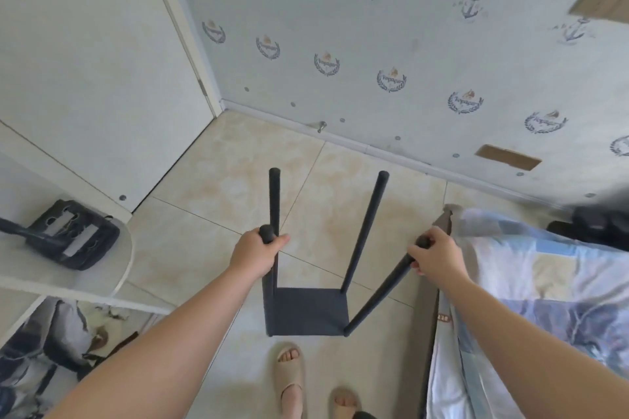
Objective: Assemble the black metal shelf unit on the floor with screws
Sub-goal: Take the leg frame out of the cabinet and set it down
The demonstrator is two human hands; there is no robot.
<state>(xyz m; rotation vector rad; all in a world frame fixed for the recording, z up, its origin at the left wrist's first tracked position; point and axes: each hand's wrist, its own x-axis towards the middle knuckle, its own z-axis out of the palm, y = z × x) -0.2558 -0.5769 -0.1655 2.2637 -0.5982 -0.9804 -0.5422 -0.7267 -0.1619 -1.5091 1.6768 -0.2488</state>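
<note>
- Fingers of the left hand [260,250] are curling round the near-left black round metal pole [267,234].
- The right hand [437,257] is gripping the near-right pole [377,296] likewise.
- Below both grips, the black square shelf panel [306,311] is sitting on beige floor tiles [211,187].

The beige tiled floor [211,180] carries the black shelf unit [306,311], which stands on its flat square panel with four posts rising from the corners. Two beige slippers [289,374] stand just beside it. At left, a white rounded shelf [27,265] holds a black bag [73,235].
</note>
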